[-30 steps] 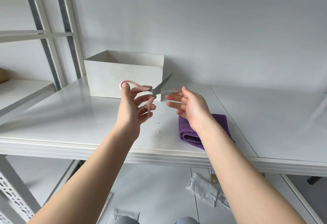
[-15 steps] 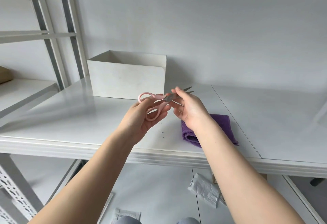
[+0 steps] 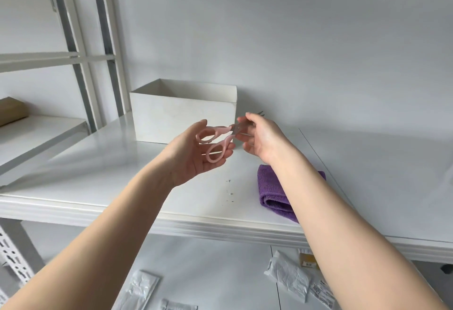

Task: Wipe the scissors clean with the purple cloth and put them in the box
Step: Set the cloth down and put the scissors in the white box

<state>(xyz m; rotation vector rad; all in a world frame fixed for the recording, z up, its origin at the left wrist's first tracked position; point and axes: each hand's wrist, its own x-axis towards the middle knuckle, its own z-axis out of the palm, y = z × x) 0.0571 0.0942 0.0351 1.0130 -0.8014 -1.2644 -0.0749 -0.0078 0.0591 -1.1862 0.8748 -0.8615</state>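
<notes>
The right hand (image 3: 263, 138) has moved onto the blades of the pink-handled scissors (image 3: 219, 139), seemingly pinching them closed; left hand (image 3: 196, 156) fingers cradle the handles; purple cloth (image 3: 272, 190) untouched near the worktop's front edge, so wiping hasn't started

It looks like a storeroom or packing area: white metal shelving (image 3: 81, 59), a plain white worktable (image 3: 98, 175), sealed packets (image 3: 289, 275) below.

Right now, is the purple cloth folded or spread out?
Folded. The purple cloth lies on the table as a thick pad with a rolled, doubled near edge, partly hidden by the right forearm.
</notes>
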